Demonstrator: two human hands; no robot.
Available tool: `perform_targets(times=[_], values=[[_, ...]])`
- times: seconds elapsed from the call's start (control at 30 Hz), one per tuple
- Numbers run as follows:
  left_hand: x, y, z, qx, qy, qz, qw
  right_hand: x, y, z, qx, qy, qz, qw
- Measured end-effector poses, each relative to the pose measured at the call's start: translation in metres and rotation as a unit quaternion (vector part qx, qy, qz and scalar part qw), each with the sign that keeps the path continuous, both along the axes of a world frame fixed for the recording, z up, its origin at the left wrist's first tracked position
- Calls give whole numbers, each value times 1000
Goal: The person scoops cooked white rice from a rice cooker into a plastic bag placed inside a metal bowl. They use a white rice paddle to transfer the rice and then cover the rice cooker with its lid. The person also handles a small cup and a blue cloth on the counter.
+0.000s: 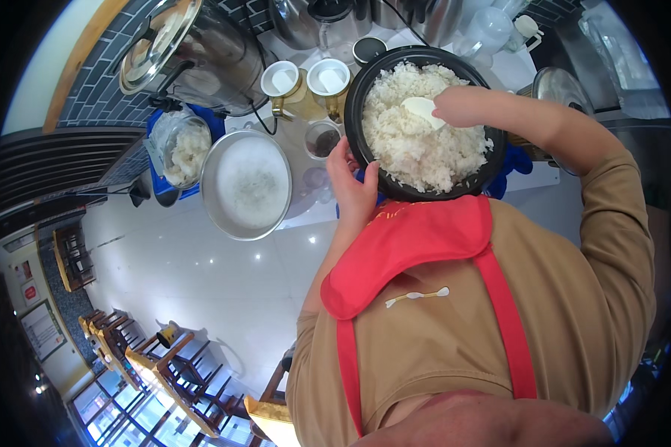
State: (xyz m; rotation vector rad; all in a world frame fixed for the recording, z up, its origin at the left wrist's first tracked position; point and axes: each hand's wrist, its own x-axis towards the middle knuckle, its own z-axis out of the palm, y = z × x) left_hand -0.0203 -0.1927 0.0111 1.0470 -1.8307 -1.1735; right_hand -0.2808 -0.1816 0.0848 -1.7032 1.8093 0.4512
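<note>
Right in front of me is a large black pot (pixel 495 151) filled with cooked white rice (pixel 414 139). My right hand (pixel 459 106) grips a white rice paddle (pixel 421 108), whose blade rests on the rice and partly in it. At the pot's left rim, my left hand (pixel 353 179) holds the edge, thumb near the rim's front and fingers around its outer side. Blue cloth (pixel 514 167) shows beneath the pot on the right. The handle of the paddle is hidden within my right hand.
Left of the pot stands a metal bowl (pixel 246 234) of whitish, foamy liquid. Beyond it are a blue basket (pixel 218 123) with a rice container (pixel 187 148), two lidded pitchers (pixel 329 77), a small dark-filled cup (pixel 322 139) and a tall steel pot (pixel 218 72). A glass lid (pixel 562 92) leans at right.
</note>
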Motion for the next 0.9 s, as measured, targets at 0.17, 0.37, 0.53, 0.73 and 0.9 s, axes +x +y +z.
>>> perform_targets(times=[0.17, 0.37, 0.53, 0.73, 0.9], values=[[1, -3, 1, 17, 3, -10, 1000, 9, 23, 7, 59, -23, 39, 997], [-1, -2, 1, 30, 25, -6, 999, 6, 28, 55, -50, 13, 89, 995], [1, -3, 4, 18, 15, -3, 1000, 11, -15, 57, -212, 93, 74, 970], [-2, -2, 8, 39, -9, -6, 999, 32, -2, 24, -121, 48, 72, 989], [-3, 0, 6, 32, 0, 22, 999, 21, 8, 17, -81, 60, 46, 994]])
